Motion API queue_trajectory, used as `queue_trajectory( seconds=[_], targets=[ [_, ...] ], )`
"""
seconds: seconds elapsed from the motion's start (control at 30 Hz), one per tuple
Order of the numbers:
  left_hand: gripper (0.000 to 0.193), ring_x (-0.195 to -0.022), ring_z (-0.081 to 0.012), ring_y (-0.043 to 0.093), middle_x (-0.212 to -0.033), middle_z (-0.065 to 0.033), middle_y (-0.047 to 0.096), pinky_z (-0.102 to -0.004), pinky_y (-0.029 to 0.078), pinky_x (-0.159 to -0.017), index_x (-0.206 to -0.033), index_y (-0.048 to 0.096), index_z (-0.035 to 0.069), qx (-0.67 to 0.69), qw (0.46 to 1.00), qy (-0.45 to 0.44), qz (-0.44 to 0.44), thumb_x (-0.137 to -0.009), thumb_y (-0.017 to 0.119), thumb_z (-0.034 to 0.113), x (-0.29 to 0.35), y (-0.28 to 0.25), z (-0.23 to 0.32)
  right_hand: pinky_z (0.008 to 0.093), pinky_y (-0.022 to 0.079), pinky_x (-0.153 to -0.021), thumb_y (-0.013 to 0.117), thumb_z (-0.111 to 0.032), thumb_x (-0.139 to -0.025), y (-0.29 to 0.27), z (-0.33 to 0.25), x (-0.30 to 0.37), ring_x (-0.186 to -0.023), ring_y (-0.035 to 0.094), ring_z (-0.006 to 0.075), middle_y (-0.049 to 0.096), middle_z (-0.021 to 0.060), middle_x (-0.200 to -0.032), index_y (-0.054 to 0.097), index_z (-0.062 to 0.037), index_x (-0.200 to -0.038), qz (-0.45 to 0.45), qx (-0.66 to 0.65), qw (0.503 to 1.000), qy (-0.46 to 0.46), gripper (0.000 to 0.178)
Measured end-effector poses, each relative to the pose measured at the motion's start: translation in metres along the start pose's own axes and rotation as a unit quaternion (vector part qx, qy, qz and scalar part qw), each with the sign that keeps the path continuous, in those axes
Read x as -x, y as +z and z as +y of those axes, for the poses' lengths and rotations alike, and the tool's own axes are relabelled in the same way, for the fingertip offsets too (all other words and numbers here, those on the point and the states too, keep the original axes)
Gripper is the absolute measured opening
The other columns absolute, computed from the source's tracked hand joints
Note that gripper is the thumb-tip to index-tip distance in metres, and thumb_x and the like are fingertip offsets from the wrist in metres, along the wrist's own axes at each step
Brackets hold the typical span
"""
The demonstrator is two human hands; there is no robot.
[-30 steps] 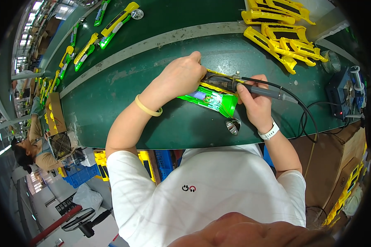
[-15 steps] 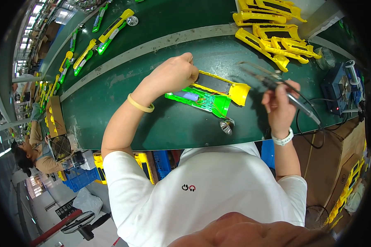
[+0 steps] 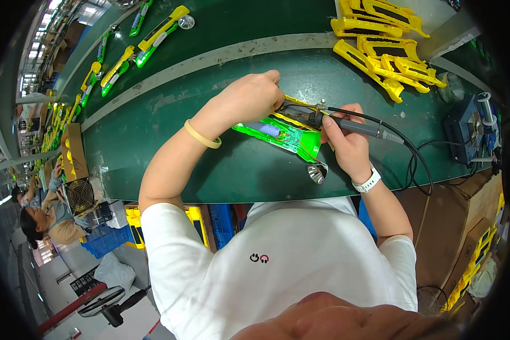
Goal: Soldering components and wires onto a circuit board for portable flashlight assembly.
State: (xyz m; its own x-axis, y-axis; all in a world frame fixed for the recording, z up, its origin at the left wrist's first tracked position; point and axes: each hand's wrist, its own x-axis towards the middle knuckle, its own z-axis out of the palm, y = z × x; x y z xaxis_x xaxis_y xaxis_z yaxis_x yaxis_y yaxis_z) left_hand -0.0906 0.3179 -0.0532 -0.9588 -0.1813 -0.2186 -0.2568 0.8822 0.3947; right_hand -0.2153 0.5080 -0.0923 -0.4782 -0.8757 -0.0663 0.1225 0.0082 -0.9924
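Observation:
My left hand (image 3: pixel 252 95) is closed at the left end of a yellow casing half (image 3: pixel 289 119), gripping it there; its fingertips are hidden. In my right hand (image 3: pixel 348 146) is a soldering iron (image 3: pixel 355 126) with a metal guide at its front and a black cable. The iron's front end lies over the yellow half, and its tip is hard to make out. Just nearer to me lies a green casing half (image 3: pixel 308 146) holding a blue battery cell (image 3: pixel 270 130) and a green circuit board (image 3: pixel 290 136). Wires run from it to a round lamp reflector (image 3: pixel 316 173).
Yellow casing halves (image 3: pixel 379 56) are heaped at the far right. A blue soldering station (image 3: pixel 460 130) with a solder spool (image 3: pixel 485 107) stands at right, near a glass jar (image 3: pixel 451 86). Green-and-yellow lamp parts (image 3: pixel 158 37) lie far left. A co-worker (image 3: pixel 45 221) sits at left.
My right hand has brought the soldering iron leftward from the right, and its front end is now over the yellow casing half. My left hand stays at the casing's left end.

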Motion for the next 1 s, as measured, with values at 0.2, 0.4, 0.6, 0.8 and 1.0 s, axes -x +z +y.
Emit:
queue_trajectory(
  seconds=[0.2,0.4,0.6,0.8,1.0],
  targets=[
    [0.003,-0.075,-0.0272,0.057,-0.082,-0.0099,0.053,-0.0352,0.047,-0.065,-0.07,0.064,0.005,0.003,1.0,0.016,-0.001,-0.071,0.061,0.007,-0.005,-0.001,0.001,0.0207,0.041,-0.052,0.056,-0.006,-0.087,-0.001,0.001,0.001,-0.059,0.053,0.0093,0.052,0.0044,-0.073,0.038,-0.005,-0.096,0.033,-0.034,0.999,0.0,0.02],
    [0.002,-0.071,-0.029,0.056,-0.078,-0.0111,0.05,-0.037,0.045,-0.062,-0.069,0.062,0.005,-0.009,0.999,0.024,0.021,-0.07,0.061,0.005,0.001,0.003,-0.003,0.0194,0.034,-0.041,0.055,-0.009,-0.087,-0.013,-0.005,0.008,-0.052,0.051,0.0095,0.05,0.0025,-0.068,0.038,-0.0084,-0.095,0.055,-0.033,0.997,-0.031,0.019],
    [0.003,-0.069,-0.0272,0.055,-0.077,-0.0102,0.048,-0.0354,0.045,-0.06,-0.066,0.06,0.004,0.006,1.0,0.02,0.022,-0.069,0.063,0.004,0.006,0.0,0.002,0.0328,0.052,-0.061,0.042,-0.025,-0.095,-0.108,-0.033,-0.003,-0.089,0.059,0.0232,0.055,0.0114,-0.097,0.038,-0.0089,-0.108,0.22,-0.111,0.952,-0.185,0.021],
    [0.002,-0.069,-0.0275,0.055,-0.078,-0.0099,0.049,-0.0355,0.045,-0.061,-0.068,0.061,0.004,0.002,0.999,0.028,0.019,-0.069,0.063,0.004,0.001,-0.001,0.002,0.0514,0.05,-0.082,0.038,-0.031,-0.096,-0.122,-0.02,-0.026,-0.102,0.056,0.0267,0.051,0.0089,-0.109,0.036,-0.0125,-0.114,0.175,-0.116,0.972,-0.107,0.026],
    [0.001,-0.072,-0.0274,0.055,-0.081,-0.0103,0.051,-0.0353,0.045,-0.062,-0.071,0.062,0.004,0.0,1.0,0.011,0.02,-0.07,0.062,0.005,0.0,0.002,0.001,0.0423,0.054,-0.072,0.035,-0.034,-0.097,-0.131,-0.059,-0.02,-0.082,0.062,0.0283,0.055,0.0195,-0.095,0.032,-0.0082,-0.12,0.141,-0.117,0.978,-0.103,0.035]
  ],
)
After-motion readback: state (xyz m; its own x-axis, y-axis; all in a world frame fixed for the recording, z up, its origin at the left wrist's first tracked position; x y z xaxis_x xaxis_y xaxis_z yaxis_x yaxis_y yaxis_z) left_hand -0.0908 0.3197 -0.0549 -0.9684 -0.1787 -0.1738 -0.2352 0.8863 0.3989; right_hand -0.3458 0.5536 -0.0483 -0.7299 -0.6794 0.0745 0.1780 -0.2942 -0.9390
